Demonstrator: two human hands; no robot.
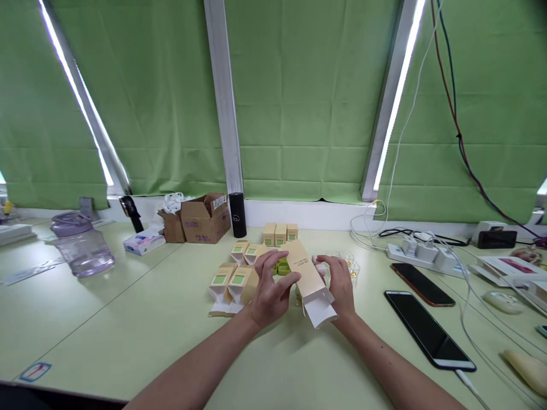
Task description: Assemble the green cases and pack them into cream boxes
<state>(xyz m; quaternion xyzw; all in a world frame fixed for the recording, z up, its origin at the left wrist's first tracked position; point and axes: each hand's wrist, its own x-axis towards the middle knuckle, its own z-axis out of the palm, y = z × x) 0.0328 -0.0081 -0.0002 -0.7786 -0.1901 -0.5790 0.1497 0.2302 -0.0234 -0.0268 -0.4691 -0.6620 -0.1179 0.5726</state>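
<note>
Carton (pixel 304 272), beige, its near end open with white flaps (pixel 319 310), tilts between the hands: the left hand (pixel 271 289) grips its left side; the right hand (pixel 339 285) curls at its right, its hold unclear. Other cartons (pixel 249 287) bearing green squares (pixel 219 279) sit left and beyond; clear containers (pixel 358 266) hold yellowish bits (pixel 353 274). The small print (pixel 301 263) is unreadable.
</note>
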